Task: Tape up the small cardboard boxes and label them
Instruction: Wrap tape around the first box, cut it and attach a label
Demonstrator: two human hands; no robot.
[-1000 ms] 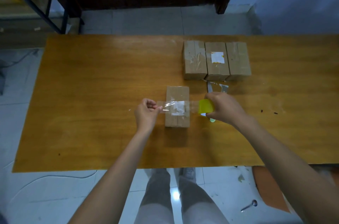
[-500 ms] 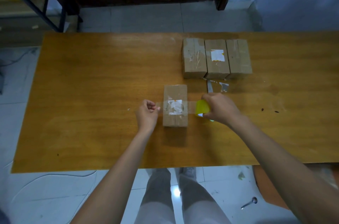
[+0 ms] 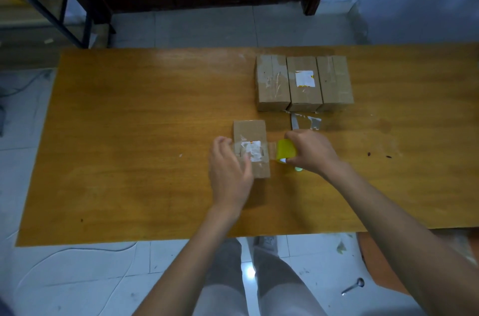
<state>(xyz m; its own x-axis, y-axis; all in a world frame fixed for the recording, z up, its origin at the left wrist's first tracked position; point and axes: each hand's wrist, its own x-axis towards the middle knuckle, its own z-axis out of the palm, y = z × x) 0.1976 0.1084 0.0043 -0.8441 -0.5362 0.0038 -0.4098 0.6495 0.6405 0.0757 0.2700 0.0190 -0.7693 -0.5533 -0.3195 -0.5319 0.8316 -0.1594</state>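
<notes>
Table (image 3: pixel 129 134) of orange-brown wood stands on pale tiled floor (image 3: pixel 77 276).

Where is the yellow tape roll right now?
The yellow tape roll is in the right hand, just right of the near cardboard box, mid-table.

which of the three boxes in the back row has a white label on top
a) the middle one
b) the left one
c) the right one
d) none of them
a, the middle box carries a white label on its top, while the left box and the right box show only cardboard and tape.
</notes>
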